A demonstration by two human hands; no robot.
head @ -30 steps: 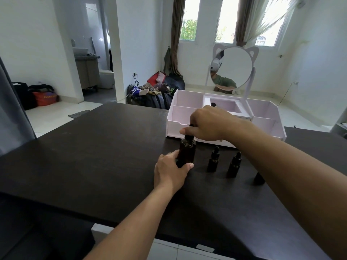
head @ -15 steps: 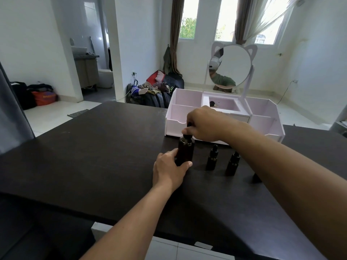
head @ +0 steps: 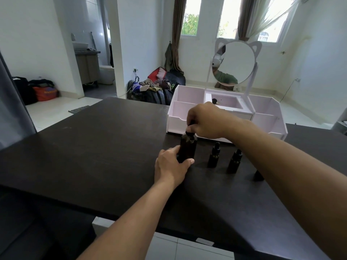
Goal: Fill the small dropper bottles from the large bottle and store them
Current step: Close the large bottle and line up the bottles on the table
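A large dark bottle stands upright on the black table. My left hand grips its lower body. My right hand pinches the black dropper cap on its neck. Two small dark dropper bottles stand upright just to the right, capped. A third small bottle is mostly hidden behind my right forearm. Behind them sits a pale pink organizer; a dark bottle top shows in its middle compartment.
A round cat-eared mirror rises from the back of the organizer. The table's near edge runs across the lower frame, with white floor tiles below. Bags and clothes lie on the floor beyond the table.
Both hands stay on the large bottle. The right hand's grip on the cap has shifted slightly. The small bottles have not moved.
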